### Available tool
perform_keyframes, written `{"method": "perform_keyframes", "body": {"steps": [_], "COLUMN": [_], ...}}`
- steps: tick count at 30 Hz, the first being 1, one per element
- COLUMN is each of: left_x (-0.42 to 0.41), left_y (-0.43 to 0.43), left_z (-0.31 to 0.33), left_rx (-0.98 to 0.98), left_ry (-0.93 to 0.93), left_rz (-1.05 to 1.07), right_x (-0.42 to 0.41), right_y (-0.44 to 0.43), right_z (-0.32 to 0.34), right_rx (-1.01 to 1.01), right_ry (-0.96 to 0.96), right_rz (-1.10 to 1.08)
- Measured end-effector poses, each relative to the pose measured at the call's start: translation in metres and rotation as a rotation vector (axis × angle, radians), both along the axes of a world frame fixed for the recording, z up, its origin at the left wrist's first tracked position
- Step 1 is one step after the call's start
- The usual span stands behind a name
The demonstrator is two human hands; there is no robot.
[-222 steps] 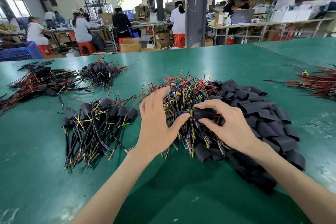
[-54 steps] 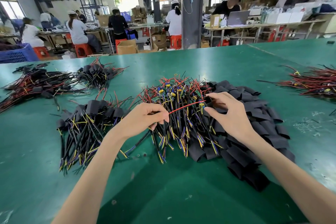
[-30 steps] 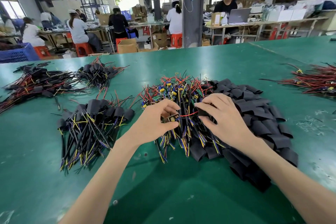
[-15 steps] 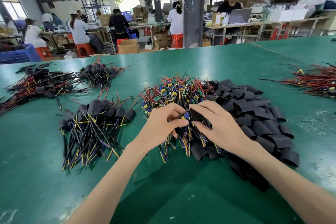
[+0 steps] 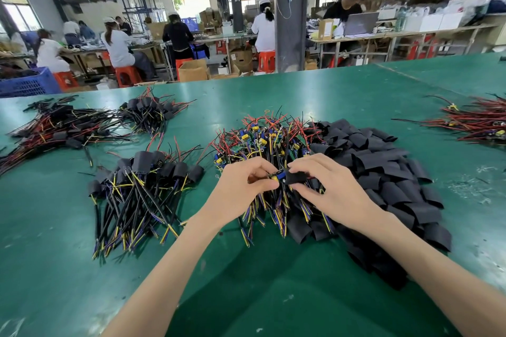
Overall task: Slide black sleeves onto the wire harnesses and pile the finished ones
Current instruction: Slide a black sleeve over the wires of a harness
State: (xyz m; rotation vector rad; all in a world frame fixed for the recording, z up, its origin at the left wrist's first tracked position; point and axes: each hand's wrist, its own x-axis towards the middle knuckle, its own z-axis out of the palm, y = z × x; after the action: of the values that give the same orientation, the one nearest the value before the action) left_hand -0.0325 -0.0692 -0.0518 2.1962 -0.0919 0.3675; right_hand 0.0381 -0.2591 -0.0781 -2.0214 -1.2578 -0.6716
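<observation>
Pinched 1 wire harness (image 5: 274,178) at its blue-and-yellow component end between the curled thumb and fingertips of the left hand (image 5: 241,189). Grasped 1 black sleeve (image 5: 295,176) in the right hand (image 5: 334,191), thumb beneath and curled fingers on top, sleeve mouth touching the component. Held both hands close together, just above the near part of the heap of unsleeved harnesses (image 5: 262,142) at the middle of the green table (image 5: 273,295). Bordered on the right by a heap of loose black sleeves (image 5: 383,161), touching the harness heap. Flanked on the left, near but apart, by a pile of sleeved harnesses (image 5: 142,186), sleeved ends toward the far side. Backed farther left by a smaller sleeved pile (image 5: 150,112) and a long spread of red-and-black wires (image 5: 63,126); at the right edge, by a bundle of mostly red wires (image 5: 476,123). Beyond the table: 1 dark pillar (image 5: 291,22), 1 blue crate (image 5: 27,85), seated workers (image 5: 117,49) on red stools.
</observation>
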Motion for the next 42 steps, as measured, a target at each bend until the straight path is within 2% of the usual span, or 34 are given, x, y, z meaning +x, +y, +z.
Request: {"method": "perform_keyframes", "body": {"steps": [11,20,27,36,42], "left_x": [0.002,0.002,0.002,0.004,0.005], "left_y": [0.003,-0.003,0.000,-0.004,-0.004], "left_z": [-0.004,-0.007,-0.005,-0.009,-0.012], "left_rx": [0.238,0.087,0.012,0.007,0.028], "left_ry": [-0.119,-0.091,-0.100,-0.141,-0.125], "left_rz": [0.015,0.010,0.038,0.037,0.037], "right_x": [0.003,-0.001,0.001,-0.002,-0.002], "right_y": [-0.002,0.005,0.005,0.009,0.006], "right_z": [-0.001,-0.001,-0.002,-0.002,-0.006], "right_rx": [-0.016,-0.066,-0.018,-0.031,-0.004], "right_ry": [0.058,-0.033,-0.024,-0.026,0.081], "right_rz": [0.036,0.086,0.061,0.071,0.047]}}
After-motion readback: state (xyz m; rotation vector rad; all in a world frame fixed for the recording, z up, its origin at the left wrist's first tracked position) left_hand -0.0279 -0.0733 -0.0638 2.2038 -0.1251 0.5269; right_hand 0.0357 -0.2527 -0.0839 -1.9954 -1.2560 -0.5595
